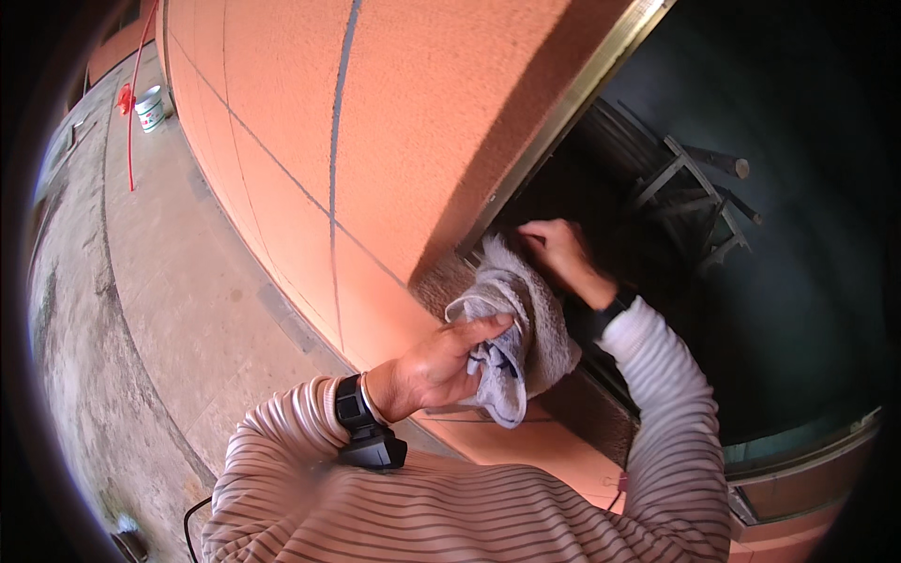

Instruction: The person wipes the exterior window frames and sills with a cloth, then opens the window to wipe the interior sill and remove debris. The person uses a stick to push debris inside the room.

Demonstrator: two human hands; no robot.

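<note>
A crumpled grey towelling cloth [542, 331] is gripped in my left hand [443, 362], with my thumb over its bunched folds and a loose end hanging below. My right hand [559, 253] is just beyond the cloth's upper end, in the dark opening beside the metal frame [563, 116]. Its fingers are curled and slightly blurred; whether they hold anything is hidden in shadow. The cloth lies over the rough sill [440, 281] at the corner of the opening.
An orange wall [281, 105] curves along the left of the opening. Inside the dark room are a wooden frame [686, 158] and several poles [725, 162]. Far off on the paved ground [176, 281] stand a white bucket [150, 111] and a red pole [131, 141].
</note>
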